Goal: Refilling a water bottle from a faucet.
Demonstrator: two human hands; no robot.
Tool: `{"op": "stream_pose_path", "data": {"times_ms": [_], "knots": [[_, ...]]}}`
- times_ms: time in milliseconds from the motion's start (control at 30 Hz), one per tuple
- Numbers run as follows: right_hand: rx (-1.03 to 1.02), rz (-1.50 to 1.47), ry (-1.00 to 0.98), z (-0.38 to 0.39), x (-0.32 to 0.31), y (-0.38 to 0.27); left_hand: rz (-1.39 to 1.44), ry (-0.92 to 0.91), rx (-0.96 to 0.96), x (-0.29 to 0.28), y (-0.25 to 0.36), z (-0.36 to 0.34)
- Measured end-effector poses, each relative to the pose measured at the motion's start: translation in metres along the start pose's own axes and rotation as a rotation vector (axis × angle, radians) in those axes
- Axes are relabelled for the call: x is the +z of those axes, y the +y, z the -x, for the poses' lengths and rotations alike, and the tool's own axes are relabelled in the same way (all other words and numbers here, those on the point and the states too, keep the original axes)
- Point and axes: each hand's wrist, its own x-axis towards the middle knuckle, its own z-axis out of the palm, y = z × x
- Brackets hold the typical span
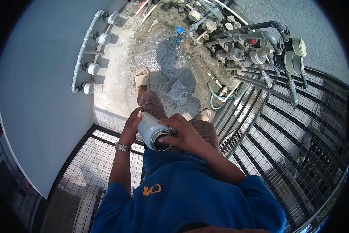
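Observation:
A pale grey-white bottle with a wide threaded metal neck lies tilted at my lap, its uncapped mouth facing back toward my body. My left hand, with a metal-band watch at the wrist, grips the bottle's left side near its base. From the right, my right hand wraps the bottle by the neck. Its thumb lies at the dark mouth, reaching over the rim. The inside of the bottle is too dark to make out.
Water meters on a grey pipe line the left wall. More pipes and meters crowd the right, beside metal grating. On the wet concrete past my feet are a crumpled translucent bag, a green hose and a blue fitting.

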Motion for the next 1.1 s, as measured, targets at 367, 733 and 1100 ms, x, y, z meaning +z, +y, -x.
{"op": "stream_pose_path", "data": {"times_ms": [367,733,1100], "knots": [[-0.07,0.22,0.294,-0.043,-0.129,-0.013,0.959,-0.602,-0.005,0.123,0.003,-0.176],[-0.189,0.747,0.627,-0.181,-0.212,0.06,1.15,-0.422,-0.06,0.147,-0.067,-0.395],[-0.289,0.789,0.551,-0.217,-0.246,0.071,1.136,-0.399,-0.102,0.172,-0.045,-0.463]]}}
